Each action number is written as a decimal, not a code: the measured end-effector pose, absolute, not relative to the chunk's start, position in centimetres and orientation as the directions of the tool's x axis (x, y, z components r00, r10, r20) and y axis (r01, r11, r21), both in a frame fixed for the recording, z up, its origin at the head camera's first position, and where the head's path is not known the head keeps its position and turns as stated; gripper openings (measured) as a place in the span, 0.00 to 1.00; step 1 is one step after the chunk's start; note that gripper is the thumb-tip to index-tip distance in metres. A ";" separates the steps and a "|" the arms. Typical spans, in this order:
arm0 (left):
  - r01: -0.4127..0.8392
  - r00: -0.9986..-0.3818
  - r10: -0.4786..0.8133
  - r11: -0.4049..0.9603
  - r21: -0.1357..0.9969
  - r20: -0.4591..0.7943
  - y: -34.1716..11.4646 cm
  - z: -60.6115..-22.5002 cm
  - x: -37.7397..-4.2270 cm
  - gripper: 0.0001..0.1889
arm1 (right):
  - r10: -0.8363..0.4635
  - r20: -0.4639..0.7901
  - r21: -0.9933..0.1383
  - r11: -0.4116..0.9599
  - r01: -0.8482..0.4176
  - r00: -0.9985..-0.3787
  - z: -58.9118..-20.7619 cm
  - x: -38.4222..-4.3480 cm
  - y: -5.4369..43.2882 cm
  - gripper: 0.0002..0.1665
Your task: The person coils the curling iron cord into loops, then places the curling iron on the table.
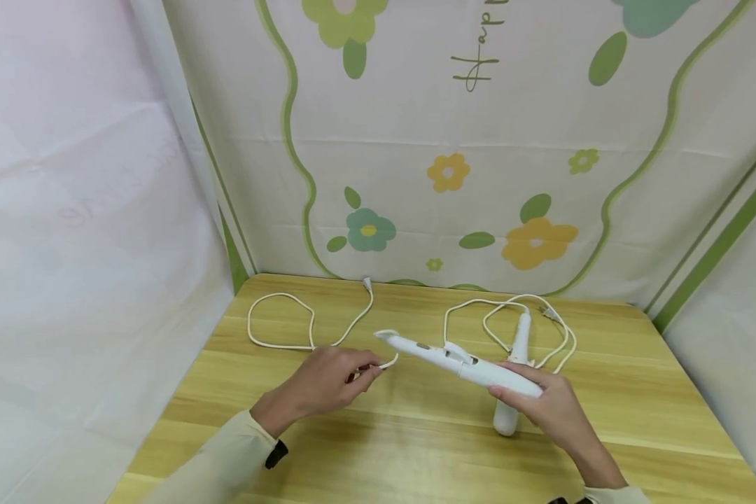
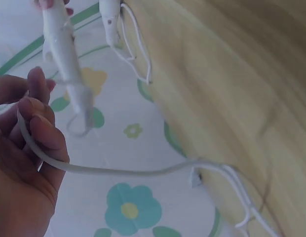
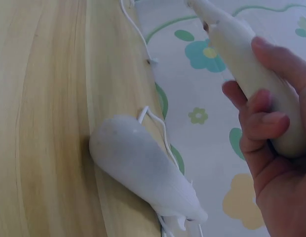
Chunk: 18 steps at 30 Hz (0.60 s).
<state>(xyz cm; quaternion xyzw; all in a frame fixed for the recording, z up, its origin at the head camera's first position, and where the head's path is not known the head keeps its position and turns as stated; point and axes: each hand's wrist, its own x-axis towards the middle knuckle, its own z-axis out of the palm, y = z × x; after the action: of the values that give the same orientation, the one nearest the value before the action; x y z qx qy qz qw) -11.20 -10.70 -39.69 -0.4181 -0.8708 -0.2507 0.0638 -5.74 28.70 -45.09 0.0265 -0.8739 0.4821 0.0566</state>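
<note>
A big cloth with flowers [image 1: 409,105] hangs behind a wooden table [image 1: 416,448]. Over the table are two hands, well apart. The right hand [image 1: 561,406] wraps round the fat end of a white curling wand [image 1: 504,380], and the wand's thin end points toward the left hand [image 1: 332,381]. The left hand is nearly closed, with thumb and fingers pinching a white cord [image 2: 118,172].

A second wand [image 3: 143,160] lies on the table under the right hand. Its cord [image 1: 479,301] makes loose loops near the back edge.

I think it is best to hold the wand firmly and let the cord bend in wide, soft curves. A hard pull could kink it, or drag the left plug [image 1: 367,283], which lies at the back edge. The other plug [image 1: 549,313] sits by the loops, so the two cords should not cross.

I can see no box or cup; things lie on the table or in the hands.
</note>
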 end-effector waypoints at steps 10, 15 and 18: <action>0.815 -0.576 0.736 0.484 0.319 0.355 -11.7 -38.7 -12.4 0.07 | -0.234 0.228 -0.841 0.442 -0.312 -0.945 -45.5 -5.4 28.8 0.24; 0.810 -0.582 0.716 0.475 0.344 0.384 -11.9 -38.8 -12.8 0.07 | -0.295 0.249 -0.844 0.402 -0.356 -0.923 -45.5 -5.3 29.1 0.24; 0.789 -0.604 0.700 0.454 0.415 0.382 -12.0 -38.8 -13.3 0.08 | -0.318 0.248 -0.858 0.367 -0.360 -0.915 -45.3 -5.2 29.4 0.25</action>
<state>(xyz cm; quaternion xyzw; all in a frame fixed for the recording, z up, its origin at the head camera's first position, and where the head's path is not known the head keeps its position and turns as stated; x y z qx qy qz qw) -13.29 -11.97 -38.79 -0.4383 -0.8490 -0.2847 0.0779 -5.18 29.43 -45.28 0.2049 -0.8266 0.5239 0.0201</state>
